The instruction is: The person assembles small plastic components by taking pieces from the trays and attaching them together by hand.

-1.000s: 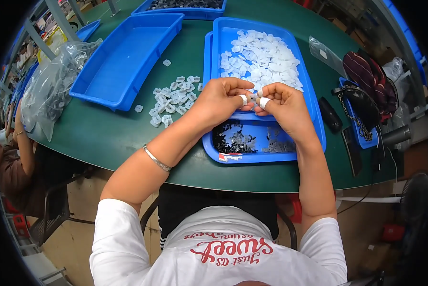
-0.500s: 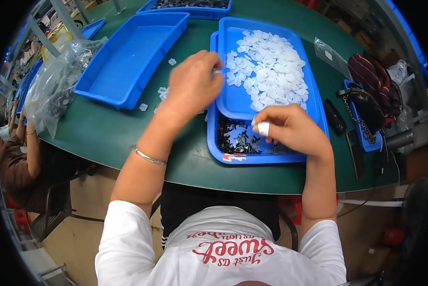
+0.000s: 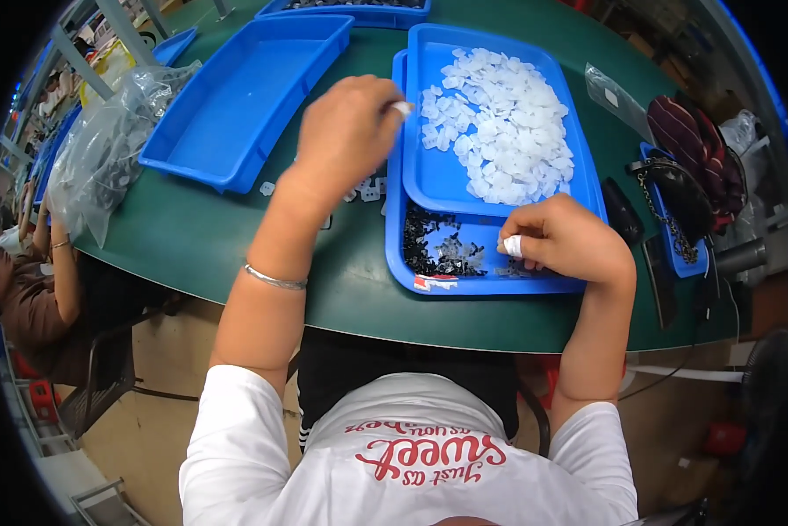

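My left hand (image 3: 345, 131) is at the left edge of the upper blue tray (image 3: 424, 180), slightly blurred, its fingers curled together. A white wrap shows at one fingertip, and what the fingers hold, if anything, is hidden. Many thin white plastic pieces (image 3: 521, 131) lie heaped in that tray. It rests on a lower blue tray (image 3: 490, 285) holding small black parts (image 3: 418, 241) and small clear parts (image 3: 459, 254). Over the right part of the lower tray, my right hand (image 3: 574, 241) is closed in a pinch, a white wrap round one finger. Anything in the pinch is too small to name.
A blue tray (image 3: 245, 96) stands at the left beside a clear plastic bag (image 3: 104, 149). Loose pieces (image 3: 372, 188) lie on the green table (image 3: 350, 280) near my left forearm. At the right are a black pouch (image 3: 679, 197) and dark cloth (image 3: 696, 145). Another person (image 3: 39, 280) sits far left.
My left hand has moved slightly up and left. My right hand has shifted to the right and slightly down, still pinched. The whole view has moved a little.
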### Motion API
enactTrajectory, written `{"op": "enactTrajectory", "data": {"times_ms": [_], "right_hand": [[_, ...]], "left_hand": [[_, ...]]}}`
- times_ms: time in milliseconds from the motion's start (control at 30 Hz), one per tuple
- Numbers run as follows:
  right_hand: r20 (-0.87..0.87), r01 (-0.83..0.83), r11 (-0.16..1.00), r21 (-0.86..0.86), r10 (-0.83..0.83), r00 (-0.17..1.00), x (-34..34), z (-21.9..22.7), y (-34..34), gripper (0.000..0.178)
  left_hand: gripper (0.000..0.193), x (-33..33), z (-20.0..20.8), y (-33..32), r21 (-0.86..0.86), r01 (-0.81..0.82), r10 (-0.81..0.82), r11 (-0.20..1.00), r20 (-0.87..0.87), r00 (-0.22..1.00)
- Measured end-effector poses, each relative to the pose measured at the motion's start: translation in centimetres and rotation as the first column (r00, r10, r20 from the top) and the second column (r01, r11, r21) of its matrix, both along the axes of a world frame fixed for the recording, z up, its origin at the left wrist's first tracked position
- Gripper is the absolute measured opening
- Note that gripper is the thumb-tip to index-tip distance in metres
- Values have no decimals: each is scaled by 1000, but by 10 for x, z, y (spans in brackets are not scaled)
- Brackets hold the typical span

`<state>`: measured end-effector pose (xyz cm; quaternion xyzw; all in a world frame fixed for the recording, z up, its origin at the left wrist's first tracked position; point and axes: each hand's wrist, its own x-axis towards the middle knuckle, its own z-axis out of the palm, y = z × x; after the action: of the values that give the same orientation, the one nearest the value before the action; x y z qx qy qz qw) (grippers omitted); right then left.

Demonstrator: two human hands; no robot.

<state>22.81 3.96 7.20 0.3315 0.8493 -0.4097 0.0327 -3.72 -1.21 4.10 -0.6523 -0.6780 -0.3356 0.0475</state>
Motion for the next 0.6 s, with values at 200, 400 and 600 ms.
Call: {"op": "enactTrajectory", "data": {"times_ms": [200, 400, 600], "right_hand": [[90, 4, 998, 60, -10, 996, 0, -1, 2, 10], [128, -115, 938, 327, 77, 989, 3, -13, 1, 14], [150, -180, 932, 314, 139, 979, -5, -16, -6, 7]], "left_hand": [[23, 53, -34, 17, 56, 415, -419, 908, 113, 901], [21, 56, -36, 28, -71, 519, -518, 852, 32, 855], [15, 58, -32, 30, -3, 583, -570, 813, 200, 797]]}}
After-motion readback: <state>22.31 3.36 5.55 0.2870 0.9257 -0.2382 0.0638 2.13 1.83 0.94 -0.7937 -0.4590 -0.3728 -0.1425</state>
